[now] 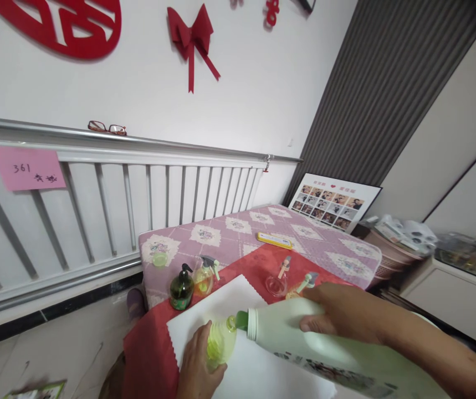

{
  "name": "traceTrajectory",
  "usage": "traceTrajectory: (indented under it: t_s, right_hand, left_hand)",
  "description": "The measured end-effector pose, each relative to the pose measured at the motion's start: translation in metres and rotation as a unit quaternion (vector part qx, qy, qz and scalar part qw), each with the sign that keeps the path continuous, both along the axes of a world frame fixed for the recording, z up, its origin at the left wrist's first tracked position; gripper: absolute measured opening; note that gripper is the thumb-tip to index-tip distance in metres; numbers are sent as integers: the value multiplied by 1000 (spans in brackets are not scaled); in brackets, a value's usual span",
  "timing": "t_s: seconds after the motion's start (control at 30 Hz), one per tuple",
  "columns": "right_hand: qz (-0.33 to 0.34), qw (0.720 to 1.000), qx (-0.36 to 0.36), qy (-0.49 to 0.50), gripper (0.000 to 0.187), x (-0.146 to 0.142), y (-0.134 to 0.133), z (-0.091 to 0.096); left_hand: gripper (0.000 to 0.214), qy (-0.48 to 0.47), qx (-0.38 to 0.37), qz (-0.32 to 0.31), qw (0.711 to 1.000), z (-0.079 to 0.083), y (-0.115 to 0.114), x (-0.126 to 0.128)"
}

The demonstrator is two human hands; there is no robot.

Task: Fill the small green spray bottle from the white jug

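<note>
My left hand is closed around a small see-through bottle of yellow-green tint, its open neck tilted to the right. In my right hand is a large pale green detergent bottle, tipped nearly level. Its green spout meets the small bottle's mouth; whether liquid is flowing I cannot make out. Both bottles are above a white sheet with a zigzag edge. Behind my left hand stand a dark green pump bottle and a clear spray bottle with amber liquid.
A red cloth lies under the sheet on a purple patterned tabletop. Farther back are a clear spray bottle with a pink head, a green spray head, a yellow case and a pale green disc. A radiator borders the table.
</note>
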State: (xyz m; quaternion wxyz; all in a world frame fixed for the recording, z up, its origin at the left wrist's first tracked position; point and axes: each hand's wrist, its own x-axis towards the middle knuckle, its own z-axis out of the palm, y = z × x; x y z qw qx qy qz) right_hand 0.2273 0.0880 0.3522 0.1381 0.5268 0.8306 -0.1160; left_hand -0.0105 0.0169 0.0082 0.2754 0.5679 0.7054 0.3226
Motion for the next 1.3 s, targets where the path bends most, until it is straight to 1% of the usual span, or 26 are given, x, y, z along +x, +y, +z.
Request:
traceTrajectory:
  t_s: [0.17, 0.5, 0.67, 0.87, 1.0, 1.1, 1.3]
  right_hand:
    - [-21, 1000, -14, 1, 37, -5, -6, 7]
    - [-18, 1000, -22, -2, 35, -7, -7, 9]
    - [-25, 1000, -18, -4, 37, -8, -8, 9]
    - [-18, 1000, -17, -5, 36, -8, -7, 10]
    - [-22, 1000, -18, 0, 35, -7, -7, 9]
    - [-26, 999, -18, -8, 35, -6, -7, 9]
    - [-24, 999, -20, -15, 39, -6, -6, 7]
  left_hand:
    - [91, 5, -9, -6, 1000, -1, 2, 0]
    - [91, 15, -8, -12, 1000, -7, 3, -1]
    - [91, 18, -4, -6, 1000, -6, 3, 1]
    - [90, 22, 13, 17, 1000, -4, 2, 3]
    - [90, 9, -8, -5, 1000, -3, 1, 0]
    - [91, 8, -15, -7, 1000, 0, 1, -1]
    - [90, 3, -3, -6, 1000, 1, 1, 0]
